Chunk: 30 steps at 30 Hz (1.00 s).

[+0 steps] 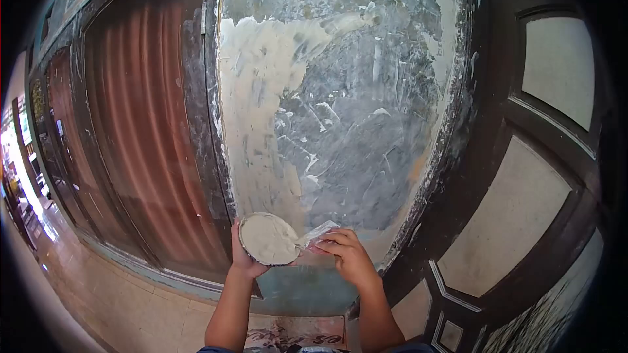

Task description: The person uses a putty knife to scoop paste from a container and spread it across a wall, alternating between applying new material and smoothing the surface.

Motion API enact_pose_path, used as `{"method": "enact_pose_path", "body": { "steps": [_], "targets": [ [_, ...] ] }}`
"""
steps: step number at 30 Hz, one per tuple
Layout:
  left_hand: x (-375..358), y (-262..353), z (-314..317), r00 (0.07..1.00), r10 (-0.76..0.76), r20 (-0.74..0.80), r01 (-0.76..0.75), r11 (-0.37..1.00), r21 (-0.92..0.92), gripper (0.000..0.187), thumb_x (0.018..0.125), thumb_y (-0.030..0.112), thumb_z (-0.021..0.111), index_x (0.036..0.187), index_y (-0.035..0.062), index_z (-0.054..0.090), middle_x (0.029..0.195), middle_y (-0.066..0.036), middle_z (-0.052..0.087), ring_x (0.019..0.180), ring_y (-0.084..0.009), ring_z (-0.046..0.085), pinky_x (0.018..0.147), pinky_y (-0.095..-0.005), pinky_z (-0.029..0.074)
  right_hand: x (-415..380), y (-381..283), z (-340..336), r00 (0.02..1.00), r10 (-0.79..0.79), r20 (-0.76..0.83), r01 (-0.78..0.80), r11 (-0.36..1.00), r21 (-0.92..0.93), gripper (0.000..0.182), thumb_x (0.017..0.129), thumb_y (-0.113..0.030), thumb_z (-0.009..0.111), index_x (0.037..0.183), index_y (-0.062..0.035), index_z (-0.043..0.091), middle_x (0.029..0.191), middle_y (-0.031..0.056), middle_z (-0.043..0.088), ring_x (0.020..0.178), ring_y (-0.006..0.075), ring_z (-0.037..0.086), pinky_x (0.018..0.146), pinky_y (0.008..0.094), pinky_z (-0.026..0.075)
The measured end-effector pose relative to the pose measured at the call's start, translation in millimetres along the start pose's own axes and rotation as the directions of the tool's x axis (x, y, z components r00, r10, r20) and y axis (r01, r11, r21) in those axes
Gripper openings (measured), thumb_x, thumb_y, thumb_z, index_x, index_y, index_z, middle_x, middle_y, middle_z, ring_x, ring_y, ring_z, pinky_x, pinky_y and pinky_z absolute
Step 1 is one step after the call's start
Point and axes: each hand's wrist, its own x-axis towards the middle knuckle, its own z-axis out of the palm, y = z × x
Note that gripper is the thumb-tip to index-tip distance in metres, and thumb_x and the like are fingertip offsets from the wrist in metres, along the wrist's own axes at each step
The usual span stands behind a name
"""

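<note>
My left hand (243, 263) is wrapped around the side of a round bowl (278, 265), held tilted towards me. Smooth off-white putty (264, 238) fills it almost to the rim. In my right hand (347, 256) is a flat, whitish, partly see-through scraper (322, 230); its near edge reaches the right side of the putty. The fingers cover part of the tool. Just beyond both hands stands a wall panel (366, 150), grey and blotchy, with a cream putty coat (252, 104) down its left side and across part of the top.
A dark-framed window with a reddish-brown curtain (140, 117) stands to the left. On the right is a dark door (487, 176) with pale panels. Tiled floor (150, 304) runs along the lower left. A printed sheet or box (294, 333) lies below my hands.
</note>
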Motion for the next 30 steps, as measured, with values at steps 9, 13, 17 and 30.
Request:
{"method": "enact_pose_path", "body": {
  "steps": [9, 13, 17, 30],
  "targets": [
    [-1.6, 1.4, 4.0, 1.0, -0.003, -0.022, 0.004, 1.0, 0.023, 0.1, 0.09, 0.089, 0.032, 0.154, 0.0122, 0.047, 0.153, -0.023, 0.051, 0.132, -0.0549, 0.054, 0.092, -0.0875, 0.043, 0.5, -7.2, 0.1, 1.0, 0.014, 0.004, -0.013, 0.999, -0.034, 0.062, 0.069, 0.02, 0.056, 0.116, -0.0114, 0.081, 0.126, 0.0077, 0.071, 0.127, 0.0344, 0.056, 0.111, 0.0426, 0.046],
    [-3.3, 3.8, 6.4, 1.0, -0.014, 0.008, 0.014, 0.999, 0.042, 0.1, 0.09, 0.089, 0.033, 0.154, 0.0123, 0.047, 0.153, -0.023, 0.051, 0.133, -0.0545, 0.054, 0.092, -0.0874, 0.043, 2.1, -7.3, 0.9, 1.0, 0.022, -0.008, -0.022, 0.999, 0.029, 0.06, 0.071, 0.02, 0.056, 0.115, -0.0114, 0.081, 0.125, 0.0078, 0.071, 0.125, 0.034, 0.057, 0.11, 0.0419, 0.046],
    [-4.7, 3.8, 6.3, 1.0, -0.004, -0.018, 0.005, 0.998, 0.056, 0.101, 0.09, 0.089, 0.034, 0.154, 0.0124, 0.047, 0.154, -0.022, 0.05, 0.133, -0.0541, 0.054, 0.093, -0.0871, 0.043, 1.9, -8.7, 3.9, 0.998, 0.033, -0.055, -0.031, 0.999, 0.037, 0.054, 0.076, 0.018, 0.058, 0.115, -0.0111, 0.081, 0.124, 0.0077, 0.072, 0.122, 0.0328, 0.059, 0.106, 0.0395, 0.048],
    [-13.3, 6.3, 9.2, 0.997, -0.007, 0.083, 0.004, 0.999, 0.031, 0.104, 0.089, 0.089, 0.036, 0.158, 0.0118, 0.041, 0.157, -0.025, 0.046, 0.13, -0.0692, 0.047, 0.091, -0.0876, 0.043, 9.2, -25.4, 8.5, 0.956, 0.218, -0.196, -0.206, 0.975, 0.079, 0.032, 0.087, 0.008, 0.068, 0.114, -0.0063, 0.079, 0.117, 0.0093, 0.075, 0.11, 0.0317, 0.066, 0.098, 0.0382, 0.052]
  ]
}}
